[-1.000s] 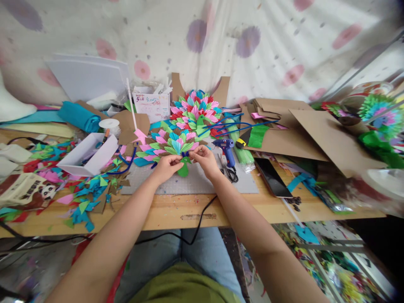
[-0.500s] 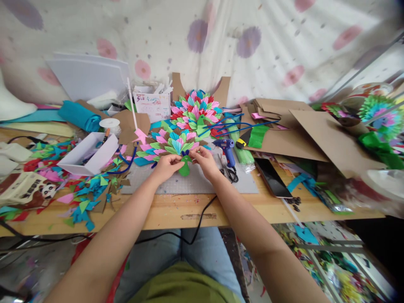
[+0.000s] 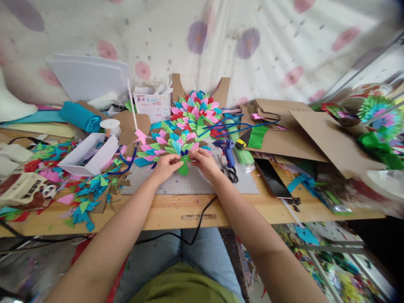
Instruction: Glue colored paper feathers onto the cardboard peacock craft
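Between my two hands is a green paper bird-shaped piece with a small dark blue tuft at its top. My left hand pinches its left side, thumb and forefinger closed. On the other side, my right hand has its fingers closed at the piece's upper right edge. Just behind it spreads a fan of pleated paper feathers in pink, green, blue and brown. A second feathered piece with a green bird shape stands farther back.
Right of my hands lie a blue glue gun, scissors and a phone. Cardboard sheets fill the right side. A white box sits among paper scraps on the left. A black cable hangs over the table edge.
My right hand's fingers have shifted slightly at the green piece's edge. The green piece has tilted a little; my left hand stays nearly in place.
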A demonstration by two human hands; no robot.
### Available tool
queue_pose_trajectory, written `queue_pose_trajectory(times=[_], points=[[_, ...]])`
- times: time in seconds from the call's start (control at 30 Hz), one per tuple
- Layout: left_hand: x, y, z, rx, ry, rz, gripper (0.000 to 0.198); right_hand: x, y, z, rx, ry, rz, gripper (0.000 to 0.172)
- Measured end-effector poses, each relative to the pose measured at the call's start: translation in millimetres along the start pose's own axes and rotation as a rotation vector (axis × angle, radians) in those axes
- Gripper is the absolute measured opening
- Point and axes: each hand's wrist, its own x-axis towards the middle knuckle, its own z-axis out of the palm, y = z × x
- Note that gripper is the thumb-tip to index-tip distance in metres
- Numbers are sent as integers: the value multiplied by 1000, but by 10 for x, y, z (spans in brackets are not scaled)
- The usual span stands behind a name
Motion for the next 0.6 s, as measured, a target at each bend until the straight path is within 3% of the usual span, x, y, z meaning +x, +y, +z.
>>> queue_pose_trajectory(times=[0.13,0.33,0.6], points=[[-15,21,-11,4,-50,22,16,10,-12,-7,23,24,48,39],[-27,36,-3,32,-119,-2,16,-12,-28,8,-3,11,-25,41],[-24,3,3,24,-73,-17,22,0,-10,-12,-20,6,-66,40]])
